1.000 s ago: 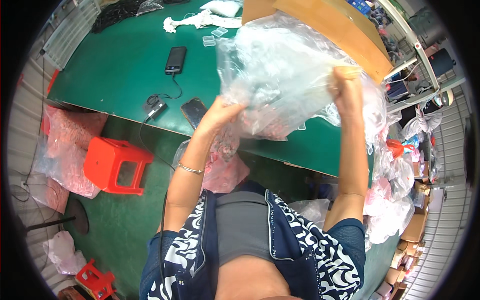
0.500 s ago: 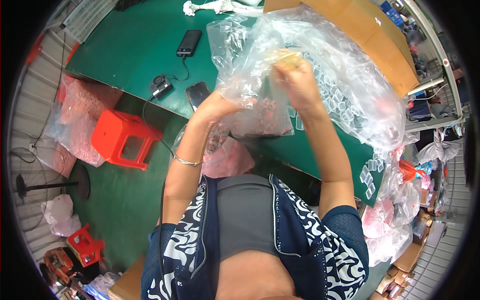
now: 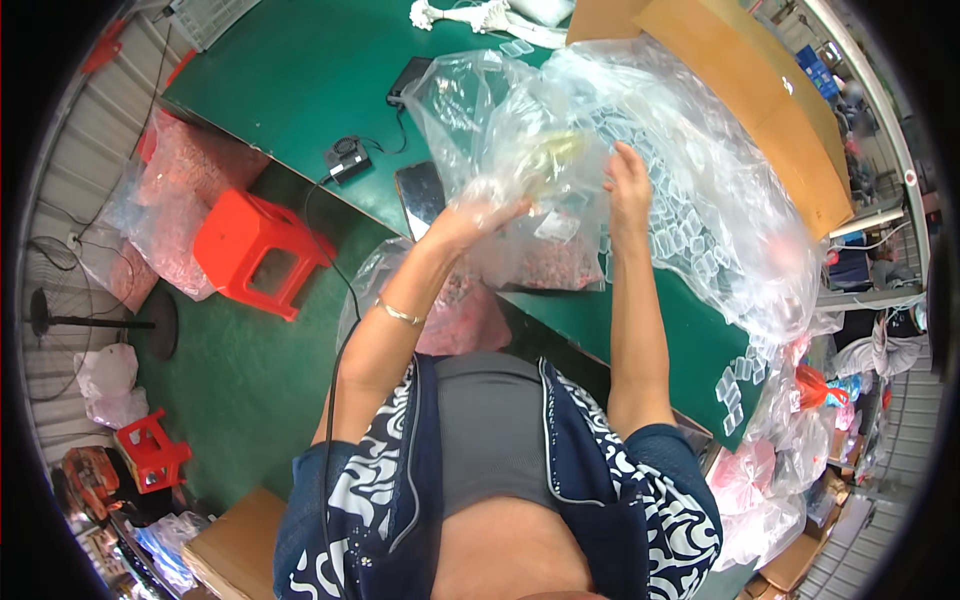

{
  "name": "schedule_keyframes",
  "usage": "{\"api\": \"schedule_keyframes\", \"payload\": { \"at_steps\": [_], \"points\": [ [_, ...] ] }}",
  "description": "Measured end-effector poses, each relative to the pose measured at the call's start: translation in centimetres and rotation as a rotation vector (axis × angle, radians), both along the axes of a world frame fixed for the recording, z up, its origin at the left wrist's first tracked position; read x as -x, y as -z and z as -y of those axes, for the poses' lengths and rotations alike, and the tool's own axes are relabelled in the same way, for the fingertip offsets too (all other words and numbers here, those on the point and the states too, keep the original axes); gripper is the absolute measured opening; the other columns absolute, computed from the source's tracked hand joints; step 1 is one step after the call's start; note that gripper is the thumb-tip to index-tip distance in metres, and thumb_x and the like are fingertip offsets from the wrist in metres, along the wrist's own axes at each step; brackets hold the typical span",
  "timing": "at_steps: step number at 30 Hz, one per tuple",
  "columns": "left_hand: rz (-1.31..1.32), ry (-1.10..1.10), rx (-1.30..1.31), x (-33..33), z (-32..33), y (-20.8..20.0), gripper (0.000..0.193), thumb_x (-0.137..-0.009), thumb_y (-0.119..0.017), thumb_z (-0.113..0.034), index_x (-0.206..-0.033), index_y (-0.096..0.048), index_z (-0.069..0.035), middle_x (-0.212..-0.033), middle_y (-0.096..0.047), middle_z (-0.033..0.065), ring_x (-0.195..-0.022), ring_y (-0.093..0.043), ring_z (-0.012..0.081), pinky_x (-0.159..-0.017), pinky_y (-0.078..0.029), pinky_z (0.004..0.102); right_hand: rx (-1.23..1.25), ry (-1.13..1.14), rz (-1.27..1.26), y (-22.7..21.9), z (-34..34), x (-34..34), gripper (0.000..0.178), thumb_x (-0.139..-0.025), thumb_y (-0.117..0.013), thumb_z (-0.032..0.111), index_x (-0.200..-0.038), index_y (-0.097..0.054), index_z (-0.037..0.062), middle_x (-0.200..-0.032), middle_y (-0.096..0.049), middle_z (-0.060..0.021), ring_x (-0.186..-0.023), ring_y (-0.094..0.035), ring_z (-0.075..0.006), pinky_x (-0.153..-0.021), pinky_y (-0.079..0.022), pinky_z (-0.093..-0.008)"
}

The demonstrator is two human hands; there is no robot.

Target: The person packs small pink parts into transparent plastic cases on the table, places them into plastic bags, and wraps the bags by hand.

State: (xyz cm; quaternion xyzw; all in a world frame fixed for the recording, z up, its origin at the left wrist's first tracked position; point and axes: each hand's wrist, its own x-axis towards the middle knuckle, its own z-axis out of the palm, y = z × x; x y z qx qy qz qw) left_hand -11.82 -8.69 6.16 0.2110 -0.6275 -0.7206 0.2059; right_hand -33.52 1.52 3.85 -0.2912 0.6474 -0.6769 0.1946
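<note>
right hand (image 3: 629, 192) has moved rightward, half-open, beside the clear bag (image 3: 515, 135) the left hand (image 3: 474, 216) grips.

The camera sits on the person's head, high beside the green table (image 3: 290, 75). It looks down at the left hand (image 3: 480, 215) and right hand (image 3: 628, 185) over the table, quite near, and its wide, round view reaches the floor (image 3: 235, 400) beside it.

Light glints off the clear bag (image 3: 510, 125); edges bend.
</note>
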Motion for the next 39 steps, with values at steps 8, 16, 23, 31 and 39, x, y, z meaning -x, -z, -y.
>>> {"api": "schedule_keyframes", "payload": {
  "at_steps": [8,16,23,31,39],
  "points": [
    [-0.107,0.023,-0.113,-0.8,-0.4,1.3,0.032,-0.077,-0.069,-0.028,-0.102,-0.061,-0.009,-0.081,-0.056,-0.0052,-0.061,-0.038,0.0037,-0.049,-0.027,0.0190,0.520,0.020,0.282,4.2,-4.8,3.9,0.037,-0.086,-0.058,0.021,-0.118,-0.048,0.0040,-0.100,-0.056,-0.0083,-0.092,-0.054,-0.0207,-0.074,-0.048,-0.0322],
    [-0.019,-0.030,-0.129,-2.1,0.7,2.7,0.039,-0.077,-0.069,-0.036,-0.101,-0.061,-0.008,-0.088,-0.058,-0.0034,-0.069,-0.043,0.0059,-0.053,-0.034,0.0232,0.382,-0.140,0.273,7.3,-5.9,4.3,0.055,-0.088,-0.055,0.019,-0.136,-0.032,0.0035,-0.133,-0.039,-0.0124,-0.122,-0.038,-0.0232,-0.096,-0.037,-0.0341],
    [-0.181,0.096,-0.119,0.5,-0.1,4.2,0.052,-0.071,-0.074,-0.033,-0.115,-0.057,-0.010,-0.093,-0.060,0.0005,-0.071,-0.050,0.0073,-0.056,-0.043,0.0227,-0.081,-0.700,-0.027,3.3,-2.4,-5.1,0.069,-0.067,-0.079,0.025,-0.121,-0.046,-0.0015,-0.115,-0.051,-0.0096,-0.105,-0.049,-0.0205,-0.089,-0.040,-0.0331],
    [-0.541,-0.003,0.135,2.4,-0.7,7.5,0.043,-0.071,-0.071,-0.017,-0.110,-0.058,-0.007,-0.083,-0.061,0.0025,-0.061,-0.051,0.0075,-0.047,-0.042,0.0225,-0.178,-0.278,-0.126,6.4,-1.6,-4.5,0.043,-0.074,-0.069,0.008,-0.110,-0.053,-0.0092,-0.108,-0.055,-0.0113,-0.096,-0.054,-0.0212,-0.085,-0.043,-0.0319],
    [0.068,-0.235,-0.128,1.4,1.0,7.5,0.018,-0.074,-0.059,-0.017,-0.077,-0.061,0.001,-0.053,-0.057,0.0101,-0.038,-0.051,0.0188,-0.035,-0.040,0.0324,-0.352,-0.146,-0.761,15.0,-4.8,4.5,0.030,-0.084,-0.053,0.013,-0.111,-0.055,0.0004,-0.108,-0.056,-0.0116,-0.094,-0.056,-0.0242,-0.083,-0.046,-0.0353]
  ]
}}
